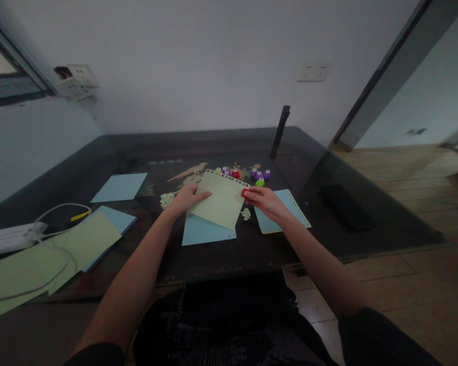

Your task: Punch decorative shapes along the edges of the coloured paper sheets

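Note:
A pale green paper sheet [222,203] with a row of punched holes along its far edge is tilted over a blue sheet [206,233] on the dark table [221,147]. My left hand [187,198] grips the green sheet's left edge with closed fingers. My right hand [265,200] pinches a small red craft punch [245,192] at the sheet's right corner. Another blue sheet [294,207] with a punched edge lies under my right wrist.
Several small purple, red and green punches [258,176] cluster just beyond the sheets. Blue paper [119,186] and green paper [41,259] lie at the left with a white cable [57,211] and power strip [7,238]. A dark stick [280,131] stands behind; a black object [345,206] rests at right.

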Tool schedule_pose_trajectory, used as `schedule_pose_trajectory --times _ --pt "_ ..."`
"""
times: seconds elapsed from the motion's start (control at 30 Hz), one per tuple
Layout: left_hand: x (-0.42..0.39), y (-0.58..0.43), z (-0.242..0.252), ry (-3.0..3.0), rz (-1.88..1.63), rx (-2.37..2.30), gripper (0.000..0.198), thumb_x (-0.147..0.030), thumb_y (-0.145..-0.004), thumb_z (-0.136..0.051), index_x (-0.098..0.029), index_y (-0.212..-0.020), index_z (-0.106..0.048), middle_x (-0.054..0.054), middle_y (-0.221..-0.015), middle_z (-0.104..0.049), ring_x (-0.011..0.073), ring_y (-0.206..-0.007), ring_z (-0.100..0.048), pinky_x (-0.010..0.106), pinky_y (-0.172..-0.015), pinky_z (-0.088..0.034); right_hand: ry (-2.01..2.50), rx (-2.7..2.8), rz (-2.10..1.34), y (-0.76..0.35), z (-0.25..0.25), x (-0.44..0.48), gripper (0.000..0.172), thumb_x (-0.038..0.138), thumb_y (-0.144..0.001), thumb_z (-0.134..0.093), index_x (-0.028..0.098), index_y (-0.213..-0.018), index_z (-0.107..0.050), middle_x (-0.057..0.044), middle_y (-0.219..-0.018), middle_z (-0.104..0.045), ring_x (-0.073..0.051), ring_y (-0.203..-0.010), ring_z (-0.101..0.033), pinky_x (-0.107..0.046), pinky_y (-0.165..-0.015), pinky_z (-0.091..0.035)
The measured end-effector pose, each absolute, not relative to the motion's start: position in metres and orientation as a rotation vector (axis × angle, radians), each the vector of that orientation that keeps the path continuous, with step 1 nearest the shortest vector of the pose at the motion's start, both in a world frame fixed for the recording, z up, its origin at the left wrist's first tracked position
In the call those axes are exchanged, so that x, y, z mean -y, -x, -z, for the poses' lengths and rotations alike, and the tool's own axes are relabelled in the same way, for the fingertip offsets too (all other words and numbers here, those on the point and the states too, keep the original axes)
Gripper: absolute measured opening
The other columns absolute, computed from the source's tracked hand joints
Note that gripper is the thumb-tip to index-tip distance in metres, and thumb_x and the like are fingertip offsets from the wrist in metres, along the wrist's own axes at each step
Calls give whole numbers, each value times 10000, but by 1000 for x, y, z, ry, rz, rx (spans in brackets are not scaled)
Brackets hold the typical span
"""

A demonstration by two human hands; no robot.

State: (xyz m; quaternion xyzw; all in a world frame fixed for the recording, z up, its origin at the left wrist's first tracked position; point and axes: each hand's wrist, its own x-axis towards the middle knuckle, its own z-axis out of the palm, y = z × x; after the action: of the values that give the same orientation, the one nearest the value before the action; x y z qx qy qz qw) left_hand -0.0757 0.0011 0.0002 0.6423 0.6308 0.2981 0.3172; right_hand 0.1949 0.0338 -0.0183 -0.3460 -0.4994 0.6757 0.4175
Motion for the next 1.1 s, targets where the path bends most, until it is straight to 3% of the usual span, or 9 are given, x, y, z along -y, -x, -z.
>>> schedule_pose_trajectory --times 0.47,0.83,1.1 --pt "0 75 -5 -1717 -804 -1666 322 -445 -734 -620 -125 -716 -635 31 -609 -576 133 -547 -497 237 -492 -333 876 1211 -1695 -197 19 -36 255 247 -622 -789 175 -845 -689 -57 -932 -681 -155 -829 -614 -316 -791 -478" --pt "1 74 -2 -1698 -820 -1636 344 -459 -735 -618 -119 -776 -654 57 -677 -631 155 -593 -550 244 -519 -379 878 1110 -1691 -196 20 -38 338 200 -534 -820 185 -844 -686 -34 -880 -682 -151 -811 -610 -314 -782 -462" --pt "0 73 -4 -1751 -767 -1692 361 -477 -734 -604 -120 -755 -653 56 -663 -618 158 -598 -546 251 -523 -370 819 1147 -1721 -194 18 -36 303 184 -559 -807 180 -838 -689 -26 -873 -675 -137 -794 -606 -328 -862 -453"
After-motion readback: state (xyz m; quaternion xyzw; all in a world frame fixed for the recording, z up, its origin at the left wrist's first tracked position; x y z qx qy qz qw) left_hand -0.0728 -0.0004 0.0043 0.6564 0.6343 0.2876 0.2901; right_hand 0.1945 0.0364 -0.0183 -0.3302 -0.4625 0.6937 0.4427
